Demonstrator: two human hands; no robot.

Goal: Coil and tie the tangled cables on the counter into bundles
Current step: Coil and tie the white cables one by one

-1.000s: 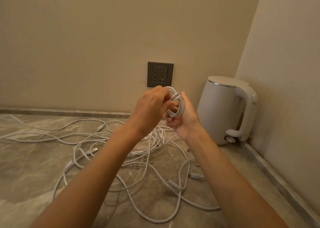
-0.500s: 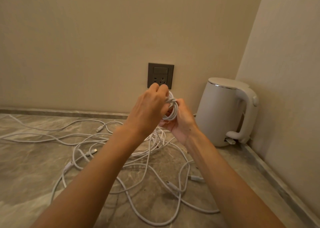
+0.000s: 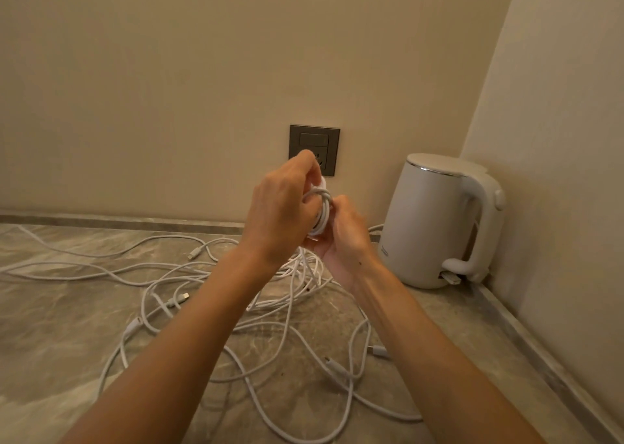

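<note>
A small coil of white cable (image 3: 321, 211) is held up in front of me, above the counter. My left hand (image 3: 282, 209) covers the coil's left side, its fingers curled over the top and pinching the cable. From below and to the right, my right hand (image 3: 342, 239) grips the coil. Much of the coil is hidden between the two hands. Beneath them a tangle of several white cables (image 3: 270, 305) with small plugs sprawls over the marbled grey counter (image 3: 67, 335).
A white electric kettle (image 3: 439, 220) stands in the back right corner, handle toward the side wall. A dark wall socket (image 3: 329, 139) sits on the back wall behind my hands. Loose cable ends trail off to the left edge.
Both hands have stayed together on the coil. My left fingers have shifted higher over its top, and the coil's visible loops are now more covered.
</note>
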